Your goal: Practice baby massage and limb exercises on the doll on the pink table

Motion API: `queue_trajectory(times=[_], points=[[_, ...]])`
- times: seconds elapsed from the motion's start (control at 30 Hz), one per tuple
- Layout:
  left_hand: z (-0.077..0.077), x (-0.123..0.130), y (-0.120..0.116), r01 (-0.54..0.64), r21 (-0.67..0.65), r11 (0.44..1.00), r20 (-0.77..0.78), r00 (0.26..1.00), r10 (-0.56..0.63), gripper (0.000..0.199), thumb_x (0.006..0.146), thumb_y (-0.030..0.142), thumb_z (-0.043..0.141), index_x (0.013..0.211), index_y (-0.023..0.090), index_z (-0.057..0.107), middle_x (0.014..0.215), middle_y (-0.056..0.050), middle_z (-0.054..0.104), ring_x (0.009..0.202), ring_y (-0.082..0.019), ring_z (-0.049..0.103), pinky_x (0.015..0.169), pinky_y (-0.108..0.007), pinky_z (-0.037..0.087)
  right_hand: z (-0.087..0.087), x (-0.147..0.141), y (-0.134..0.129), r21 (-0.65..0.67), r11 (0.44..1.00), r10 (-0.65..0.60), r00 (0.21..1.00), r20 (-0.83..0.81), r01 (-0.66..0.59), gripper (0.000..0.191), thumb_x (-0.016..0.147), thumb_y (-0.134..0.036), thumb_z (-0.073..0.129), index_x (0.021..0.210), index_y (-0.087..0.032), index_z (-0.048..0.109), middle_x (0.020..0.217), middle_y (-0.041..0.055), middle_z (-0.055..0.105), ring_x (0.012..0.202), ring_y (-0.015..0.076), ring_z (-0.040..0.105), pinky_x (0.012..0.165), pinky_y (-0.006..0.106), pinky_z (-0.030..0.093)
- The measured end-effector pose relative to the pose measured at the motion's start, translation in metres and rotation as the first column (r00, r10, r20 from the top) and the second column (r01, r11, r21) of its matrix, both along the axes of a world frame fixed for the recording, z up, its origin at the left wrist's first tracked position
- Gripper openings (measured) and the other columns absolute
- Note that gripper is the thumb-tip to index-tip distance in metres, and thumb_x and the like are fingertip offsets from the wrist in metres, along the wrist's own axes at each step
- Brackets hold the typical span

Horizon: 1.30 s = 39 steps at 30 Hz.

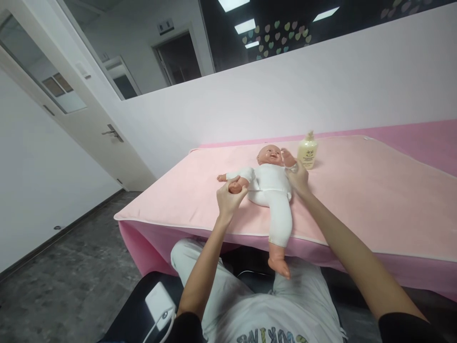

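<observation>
A baby doll [271,178] in a white cloth body lies on its back on the pink towel-like sheet [342,190]. Its head points away from me, and one leg stretches toward me past the table edge. My left hand [230,197] is closed around the foot of the doll's other leg, which is bent up and out to the left. My right hand [299,178] is wrapped around the doll's arm on the right, just below its raised hand; some of my fingers are hidden. The doll's other arm lies stretched out to the left.
A pale yellow pump bottle [307,151] stands behind my right hand, close to it. The sheet covers a table with a darker pink cloth [143,247]. A white device [159,305] with a cable lies beside my left leg. A door [82,109] is at the left.
</observation>
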<state>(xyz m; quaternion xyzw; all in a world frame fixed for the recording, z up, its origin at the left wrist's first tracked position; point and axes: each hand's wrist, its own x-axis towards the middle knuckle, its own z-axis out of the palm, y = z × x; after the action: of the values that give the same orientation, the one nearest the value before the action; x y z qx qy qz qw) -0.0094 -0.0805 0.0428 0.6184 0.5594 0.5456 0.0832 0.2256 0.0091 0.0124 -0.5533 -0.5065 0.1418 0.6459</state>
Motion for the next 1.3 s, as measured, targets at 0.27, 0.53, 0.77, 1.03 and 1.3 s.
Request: queue_trajectory(times=[0.27, 0.53, 0.77, 1.03, 1.3], points=[[-0.036, 0.004, -0.097, -0.001, -0.057, 0.998, 0.062, 0.998, 0.004, 0.034, 0.067, 0.024, 0.066, 0.101, 0.017, 0.068, 0.095, -0.004, 0.074, 0.075, -0.016, 0.069, 0.071, -0.025, 0.055, -0.020, 0.032, 0.033, -0.162, 0.975, -0.219, 0.797, -0.562, 0.154, 0.047, 0.069, -0.029, 0.050, 0.115, -0.019, 0.054, 0.110, 0.0104, 0.060, 0.093, 0.0236, 0.061, 0.082, 0.043, 0.052], [-0.065, 0.007, -0.129, 0.001, -0.048, 0.999, -0.021, 1.000, -0.002, 0.035, 0.070, 0.025, 0.065, 0.103, 0.015, 0.069, 0.086, -0.003, 0.075, 0.060, -0.012, 0.066, 0.063, -0.022, 0.056, -0.029, 0.043, 0.041, -0.179, 0.975, -0.220, 0.733, -0.644, 0.135, 0.067, 0.076, -0.026, 0.039, 0.142, -0.024, 0.028, 0.137, 0.0107, 0.043, 0.124, 0.0238, 0.049, 0.097, 0.046, 0.047], [-0.006, 0.010, -0.048, -0.011, 0.081, 0.997, -0.072, 0.997, 0.017, 0.041, 0.072, 0.030, 0.068, 0.111, 0.020, 0.068, 0.102, -0.004, 0.074, 0.078, -0.015, 0.069, 0.076, -0.024, 0.055, -0.011, 0.027, 0.019, -0.090, 0.963, -0.265, 0.846, -0.464, 0.252, 0.070, 0.072, -0.020, 0.045, 0.140, -0.023, 0.028, 0.137, 0.0125, 0.045, 0.122, 0.0228, 0.051, 0.100, 0.044, 0.043], [-0.010, 0.027, 0.015, 0.141, -0.096, 0.985, -0.085, 0.985, -0.149, 0.042, 0.073, 0.024, 0.068, 0.115, 0.020, 0.066, 0.110, -0.006, 0.072, 0.099, -0.022, 0.068, 0.090, -0.032, 0.052, -0.006, 0.003, -0.003, -0.038, 0.999, 0.038, 0.867, 0.497, -0.022, 0.051, 0.074, -0.013, 0.043, 0.121, -0.020, 0.062, 0.102, 0.0111, 0.061, 0.097, 0.0259, 0.055, 0.090, 0.041, 0.042], [-0.009, 0.026, 0.012, 0.144, -0.105, 0.984, -0.081, 0.985, -0.153, 0.042, 0.074, 0.024, 0.067, 0.116, 0.020, 0.066, 0.107, -0.007, 0.072, 0.098, -0.022, 0.068, 0.090, -0.032, 0.052, -0.004, 0.003, -0.007, -0.030, 0.999, 0.034, 0.737, 0.675, -0.019, 0.059, 0.071, -0.005, 0.039, 0.124, -0.018, 0.062, 0.092, 0.0121, 0.061, 0.091, 0.0262, 0.054, 0.082, 0.037, 0.042]])
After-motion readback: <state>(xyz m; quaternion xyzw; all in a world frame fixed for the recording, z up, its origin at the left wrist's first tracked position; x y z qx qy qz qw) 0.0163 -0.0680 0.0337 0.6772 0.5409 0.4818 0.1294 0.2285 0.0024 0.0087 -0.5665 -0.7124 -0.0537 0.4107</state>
